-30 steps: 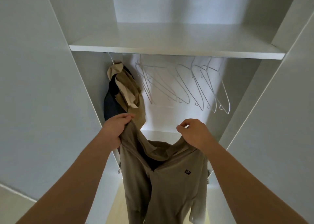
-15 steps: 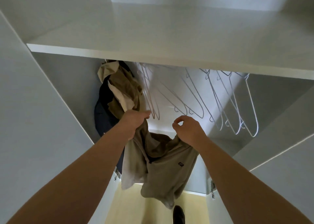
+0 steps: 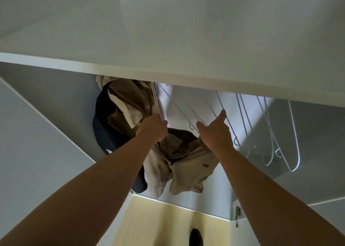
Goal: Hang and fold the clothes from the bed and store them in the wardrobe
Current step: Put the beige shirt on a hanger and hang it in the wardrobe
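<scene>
A beige zip jacket (image 3: 186, 163) hangs bunched below my hands inside the white wardrobe. My left hand (image 3: 152, 129) grips its collar and a bundle of white wire hangers (image 3: 158, 105) under the shelf. My right hand (image 3: 214, 131) is off the jacket, fingers stretched up and touching a wire hanger (image 3: 222, 103). Tan and dark navy clothes (image 3: 119, 111) hang on the rail at the far left, just beside my left hand.
The wardrobe shelf (image 3: 168, 70) runs across the view right above my hands and hides the rail. More white wire hangers (image 3: 270, 133) hang to the right. The wardrobe floor (image 3: 158, 223) is pale yellow; a dark shoe tip (image 3: 195, 237) shows at the bottom.
Both hands rose toward the rail with the jacket. My right hand let go of the jacket and opened onto a hanger; my left hand moved up against the hanger bundle.
</scene>
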{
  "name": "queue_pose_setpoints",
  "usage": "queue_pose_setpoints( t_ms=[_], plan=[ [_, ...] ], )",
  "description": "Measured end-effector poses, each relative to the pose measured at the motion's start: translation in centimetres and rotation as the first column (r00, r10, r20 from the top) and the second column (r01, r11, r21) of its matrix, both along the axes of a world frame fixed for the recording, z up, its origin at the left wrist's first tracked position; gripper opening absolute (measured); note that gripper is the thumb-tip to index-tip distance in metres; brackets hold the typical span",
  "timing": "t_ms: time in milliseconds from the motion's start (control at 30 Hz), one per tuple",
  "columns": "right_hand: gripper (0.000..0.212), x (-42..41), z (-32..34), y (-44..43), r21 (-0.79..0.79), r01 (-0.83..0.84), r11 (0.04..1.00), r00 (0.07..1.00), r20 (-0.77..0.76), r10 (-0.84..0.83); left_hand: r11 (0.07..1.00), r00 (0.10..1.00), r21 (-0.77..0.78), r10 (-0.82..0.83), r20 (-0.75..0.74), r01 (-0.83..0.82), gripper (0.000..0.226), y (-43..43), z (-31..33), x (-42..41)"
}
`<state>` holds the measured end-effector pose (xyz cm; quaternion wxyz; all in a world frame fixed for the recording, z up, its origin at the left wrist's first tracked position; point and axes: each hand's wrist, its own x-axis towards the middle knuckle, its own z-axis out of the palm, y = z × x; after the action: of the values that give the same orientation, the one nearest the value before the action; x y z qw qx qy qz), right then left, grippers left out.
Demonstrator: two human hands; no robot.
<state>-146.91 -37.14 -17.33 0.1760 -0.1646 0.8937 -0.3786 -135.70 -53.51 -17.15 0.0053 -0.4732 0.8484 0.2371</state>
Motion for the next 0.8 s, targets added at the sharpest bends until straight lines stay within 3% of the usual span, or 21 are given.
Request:
queue_pose_setpoints(
  t_ms=[100,200,367,567,800],
  plan=[
    [0.102,-1.7,-0.7,0.6,0.076,0.005,0.997,0.999,0.051,-0.009,1.000,0.998,-0.003,-0.016,-0.062,0.016,0.032,0.5,-0.3,-0.7],
    [0.091,-2.5,-1.2,1.5,0.142,-0.071,0.987,0.991,0.127,0.053,0.999,0.995,-0.014,-0.038,-0.092,0.037,0.030,1.0,-0.8,-1.3],
    [0.056,-2.0,-2.1,3.1,0.164,-0.162,0.973,0.986,0.054,0.156,0.996,0.989,0.004,-0.089,-0.121,0.091,0.028,2.5,-1.8,-2.7],
    [0.044,-0.4,-2.4,5.1,0.139,-0.194,0.971,0.981,0.034,0.191,0.973,0.960,0.032,-0.221,-0.173,0.230,0.032,5.3,-2.5,-4.5],
    [0.043,0.7,-2.0,8.6,0.101,-0.114,0.988,0.993,-0.010,0.115,0.908,0.894,0.069,-0.389,-0.223,0.413,0.035,9.7,-2.5,-6.7]
  ],
)
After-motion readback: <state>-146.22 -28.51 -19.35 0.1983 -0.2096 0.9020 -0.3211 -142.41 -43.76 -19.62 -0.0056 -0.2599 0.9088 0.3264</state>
